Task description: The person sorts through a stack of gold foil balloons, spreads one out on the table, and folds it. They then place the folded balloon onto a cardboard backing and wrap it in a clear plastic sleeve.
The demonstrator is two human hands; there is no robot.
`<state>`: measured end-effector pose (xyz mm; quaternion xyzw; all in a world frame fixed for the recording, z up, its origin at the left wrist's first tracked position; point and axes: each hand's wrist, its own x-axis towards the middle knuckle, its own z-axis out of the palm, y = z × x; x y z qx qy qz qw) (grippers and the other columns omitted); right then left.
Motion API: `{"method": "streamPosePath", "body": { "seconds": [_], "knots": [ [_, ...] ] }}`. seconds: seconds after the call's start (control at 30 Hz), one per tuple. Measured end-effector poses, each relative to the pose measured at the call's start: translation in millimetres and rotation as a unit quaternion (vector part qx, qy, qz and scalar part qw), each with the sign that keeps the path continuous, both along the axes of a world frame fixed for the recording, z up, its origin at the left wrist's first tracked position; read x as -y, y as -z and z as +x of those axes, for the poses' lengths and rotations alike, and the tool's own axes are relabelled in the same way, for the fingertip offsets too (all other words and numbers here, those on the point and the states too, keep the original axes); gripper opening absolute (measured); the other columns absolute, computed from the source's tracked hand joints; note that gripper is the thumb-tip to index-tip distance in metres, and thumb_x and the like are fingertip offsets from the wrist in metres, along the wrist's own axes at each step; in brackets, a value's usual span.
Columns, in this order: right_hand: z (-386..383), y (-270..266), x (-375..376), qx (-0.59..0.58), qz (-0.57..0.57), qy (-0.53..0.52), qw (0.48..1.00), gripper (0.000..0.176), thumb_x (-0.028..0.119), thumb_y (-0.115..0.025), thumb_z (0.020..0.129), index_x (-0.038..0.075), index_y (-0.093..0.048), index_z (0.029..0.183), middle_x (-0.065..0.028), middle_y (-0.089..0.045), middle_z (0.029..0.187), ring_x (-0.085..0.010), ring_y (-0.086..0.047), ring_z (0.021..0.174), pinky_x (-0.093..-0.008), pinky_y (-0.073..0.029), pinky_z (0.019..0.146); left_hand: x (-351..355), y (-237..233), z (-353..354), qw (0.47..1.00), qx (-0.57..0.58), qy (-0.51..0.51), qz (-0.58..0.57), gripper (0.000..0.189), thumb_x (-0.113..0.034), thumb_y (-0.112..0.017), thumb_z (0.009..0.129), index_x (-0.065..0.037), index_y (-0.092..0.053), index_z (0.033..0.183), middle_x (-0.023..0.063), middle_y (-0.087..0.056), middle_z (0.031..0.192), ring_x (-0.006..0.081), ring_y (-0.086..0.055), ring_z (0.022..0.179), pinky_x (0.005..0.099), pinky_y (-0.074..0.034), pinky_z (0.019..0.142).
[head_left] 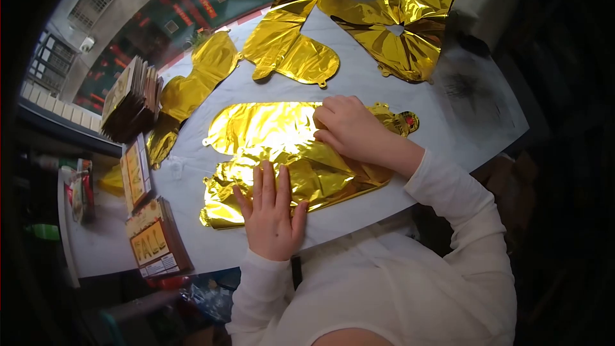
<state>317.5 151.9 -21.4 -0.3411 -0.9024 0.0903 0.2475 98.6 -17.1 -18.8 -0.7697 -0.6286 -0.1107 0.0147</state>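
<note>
A deflated gold foil balloon (262, 131) lies flat on the white table in front of me, folded over itself and shining brightly. My left hand (272, 214) rests palm down on its near part, fingers stretched out and slightly apart. On the upper right of the same foil, my right hand (349, 128) has curled fingers closed on the balloon's surface; the exact pinch is hidden under the hand. Just beyond my right hand, a dark round tab with a red mark (410, 123) shows at the foil's right end.
More flat gold balloons lie farther back: a narrow one (202, 77), a boot-like one (291, 51) and one with a central hole (410, 29). Stacked cards (131, 99) and printed "FALL" packs (154, 240) line the left edge. A dark smudge (471, 93) marks the table's right side.
</note>
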Motion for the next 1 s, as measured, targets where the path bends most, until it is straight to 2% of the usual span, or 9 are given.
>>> {"method": "streamPosePath", "body": {
  "seconds": [0.07,0.33,0.43,0.53,0.57,0.7,0.8,0.87,1.0],
  "knots": [
    [3,1,1,-0.015,0.004,0.011,1.0,0.02,0.023,-0.074,0.092,0.009,-0.06,0.096,-0.0099,-0.058,0.1,-0.0319,-0.057,0.101,-0.044,-0.043,0.09,1,-3,1,1.0,0.002,-0.004,-0.002,0.071,-0.042,-0.058,0.101,-0.005,-0.042,0.16,0.0236,-0.036,0.167,0.0384,-0.031,0.157,0.0669,-0.001,0.125],
    [9,6,1,-0.035,0.018,0.008,0.999,0.019,0.022,-0.073,0.092,0.009,-0.058,0.096,-0.0107,-0.055,0.1,-0.0323,-0.055,0.1,-0.0435,-0.041,0.091,2,-11,4,0.999,0.03,-0.02,-0.004,0.067,-0.041,-0.057,0.1,-0.006,-0.049,0.157,0.0229,-0.042,0.163,0.0387,-0.037,0.153,0.0709,0.001,0.123],
    [10,7,1,-0.035,0.009,0.005,0.999,0.02,0.022,-0.073,0.092,0.009,-0.058,0.096,-0.0104,-0.055,0.1,-0.032,-0.055,0.101,-0.0439,-0.04,0.091,3,-5,-2,0.998,0.035,-0.043,0.026,0.062,-0.041,-0.051,0.102,-0.011,-0.051,0.156,0.018,-0.047,0.16,0.0364,-0.041,0.149,0.072,0.003,0.122],
    [9,9,1,-0.038,0.015,0.008,0.999,0.02,0.022,-0.073,0.092,0.009,-0.058,0.096,-0.01,-0.055,0.101,-0.0315,-0.054,0.102,-0.044,-0.04,0.092,2,-9,-4,0.996,0.053,-0.073,0.015,0.06,-0.04,-0.051,0.102,-0.014,-0.053,0.156,0.0163,-0.052,0.152,0.0348,-0.046,0.144,0.0715,0.003,0.123],
    [9,10,1,-0.04,0.018,0.009,0.999,0.019,0.022,-0.072,0.092,0.01,-0.058,0.096,-0.0098,-0.055,0.101,-0.0313,-0.054,0.102,-0.044,-0.04,0.092,1,-12,-6,0.996,0.041,-0.072,0.023,0.057,-0.039,-0.054,0.1,-0.016,-0.056,0.153,0.0144,-0.053,0.147,0.0336,-0.048,0.14,0.0712,0.0,0.123],
    [9,8,1,-0.029,0.0,0.002,1.0,0.019,0.022,-0.072,0.092,0.01,-0.058,0.095,-0.0096,-0.055,0.101,-0.0309,-0.054,0.102,-0.0438,-0.039,0.093,-6,-20,-15,0.996,0.037,-0.084,-0.011,0.054,-0.036,-0.06,0.099,-0.016,-0.059,0.149,0.0139,-0.052,0.147,0.0337,-0.048,0.139,0.0707,-0.003,0.124],
    [9,8,0,-0.03,-0.004,-0.001,1.0,0.019,0.022,-0.072,0.092,0.01,-0.057,0.095,-0.0094,-0.054,0.1,-0.0307,-0.054,0.102,-0.0435,-0.039,0.093,-10,-18,-22,0.995,0.059,-0.075,-0.029,0.053,-0.034,-0.066,0.097,-0.013,-0.061,0.145,0.0156,-0.05,0.151,0.0354,-0.046,0.142,0.0703,-0.006,0.124],
    [9,8,1,-0.031,-0.003,0.005,1.0,0.019,0.021,-0.072,0.092,0.011,-0.057,0.095,-0.0092,-0.054,0.1,-0.0305,-0.054,0.101,-0.0432,-0.039,0.093,-11,-9,-23,0.997,0.054,-0.046,0.034,0.055,-0.034,-0.064,0.1,-0.013,-0.055,0.149,0.0156,-0.044,0.16,0.0366,-0.039,0.15,0.0683,-0.003,0.125],
    [11,7,1,-0.037,0.001,0.001,0.999,0.019,0.021,-0.072,0.092,0.011,-0.057,0.095,-0.0091,-0.054,0.1,-0.0305,-0.054,0.101,-0.0427,-0.039,0.093,-13,0,-23,0.998,0.056,-0.043,0.003,0.06,-0.035,-0.062,0.101,-0.011,-0.048,0.154,0.0161,-0.035,0.169,0.0371,-0.03,0.157,0.0679,-0.001,0.125]
  ]
}}
